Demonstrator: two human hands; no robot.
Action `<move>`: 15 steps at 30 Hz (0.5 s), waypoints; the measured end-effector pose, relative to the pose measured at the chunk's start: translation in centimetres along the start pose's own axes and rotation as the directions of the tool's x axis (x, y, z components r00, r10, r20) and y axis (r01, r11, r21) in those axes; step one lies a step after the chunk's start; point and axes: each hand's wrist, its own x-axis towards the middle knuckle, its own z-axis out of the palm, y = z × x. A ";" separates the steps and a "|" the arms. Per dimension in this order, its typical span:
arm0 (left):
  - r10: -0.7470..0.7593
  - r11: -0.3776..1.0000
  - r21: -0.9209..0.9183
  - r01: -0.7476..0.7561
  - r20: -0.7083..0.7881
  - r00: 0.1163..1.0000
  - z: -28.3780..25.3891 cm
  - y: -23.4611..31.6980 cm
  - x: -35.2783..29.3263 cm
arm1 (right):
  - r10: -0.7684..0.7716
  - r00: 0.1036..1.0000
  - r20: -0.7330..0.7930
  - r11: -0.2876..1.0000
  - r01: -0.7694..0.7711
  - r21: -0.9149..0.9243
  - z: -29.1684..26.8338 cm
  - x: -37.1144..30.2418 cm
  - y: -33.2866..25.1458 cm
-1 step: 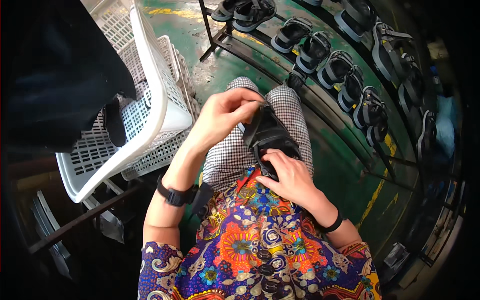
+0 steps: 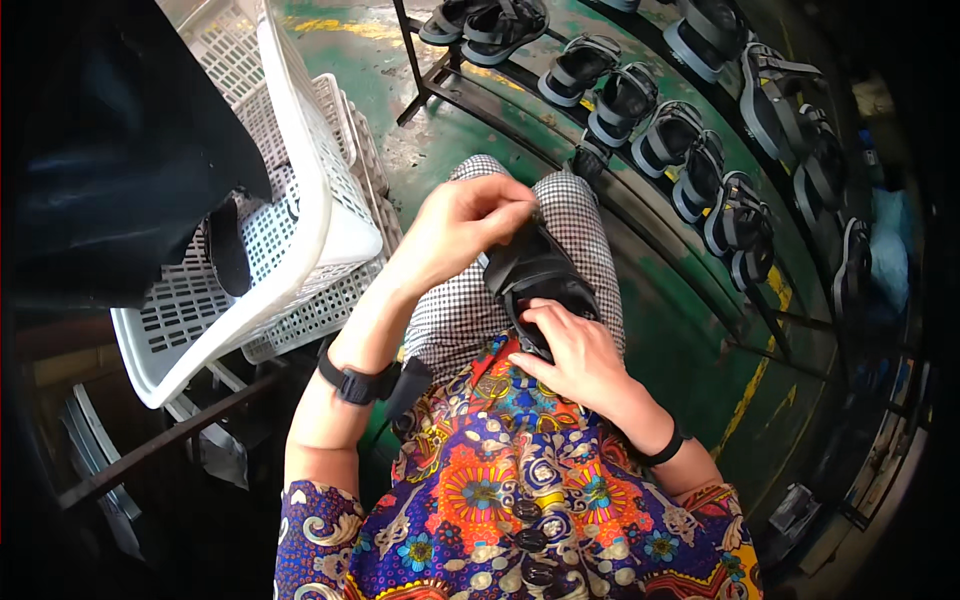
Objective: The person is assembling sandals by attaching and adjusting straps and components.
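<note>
Head view, told from the black sandal (image 2: 545,265) lying across the checked trousers (image 2: 585,215) in the wearer's lap: far to its left a black sheet (image 2: 100,130) overhangs one white basket (image 2: 318,210) holding a black piece (image 2: 230,245), its other contents hidden; a second white basket (image 2: 300,330) stands partly behind. Nearer, the left hand (image 2: 460,230) has thumb and forefinger pinched closed on the sandal's far end. At its near end the right hand (image 2: 575,350) keeps a half-curled grip, fingers over the opening. Right of it, a rack (image 2: 411,45) bears eight finished-looking sandals (image 2: 665,138) on one tier and at least four beyond.
</note>
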 end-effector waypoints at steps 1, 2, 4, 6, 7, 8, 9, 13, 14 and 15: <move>0.044 0.978 0.204 -0.054 0.052 0.998 0.9 0.3 1.1 | 0.006 1.000 -0.007 1.000 -0.006 -0.007 0.0 -0.2 0.0; 0.081 0.953 0.282 -0.113 0.122 0.989 2.3 -0.3 2.1 | 0.013 1.000 0.012 1.000 -0.012 -0.014 -0.1 -0.3 0.1; 0.142 0.799 0.539 -0.266 0.260 0.955 4.2 -1.7 3.2 | 0.010 1.000 0.027 1.000 -0.010 -0.018 -0.3 -0.5 -0.1; 0.061 0.580 0.745 -0.331 0.365 0.929 5.6 -2.7 3.8 | -0.066 0.998 -0.024 0.997 0.067 0.043 -1.1 -0.6 0.1; 0.063 0.592 0.729 -0.345 0.385 0.921 5.4 -3.4 3.6 | -0.144 0.987 -0.075 0.983 0.151 0.101 -1.6 -0.7 0.4; 0.161 0.693 0.627 -0.356 0.347 0.924 4.9 -4.0 3.6 | -0.110 0.983 -0.145 0.967 0.139 0.212 -2.0 -1.3 1.0; 0.246 0.776 0.511 -0.369 0.293 0.924 4.1 -4.3 3.3 | 0.023 0.972 -0.232 0.934 0.062 0.353 -2.5 -2.2 1.2; 0.143 0.873 0.487 -0.021 -0.215 0.966 0.1 -4.9 1.0 | 0.486 0.829 -0.276 0.801 -0.295 0.521 -1.5 -6.3 6.9; 0.143 0.872 0.489 -0.018 -0.220 0.965 -0.7 -6.4 0.4 | 0.531 0.837 -0.133 0.726 -0.368 0.581 -0.8 -6.8 7.9; 0.294 0.766 0.633 -0.112 -0.189 0.937 -1.3 -9.0 0.0 | 0.477 0.878 -0.017 0.671 -0.352 0.652 0.6 -7.1 9.1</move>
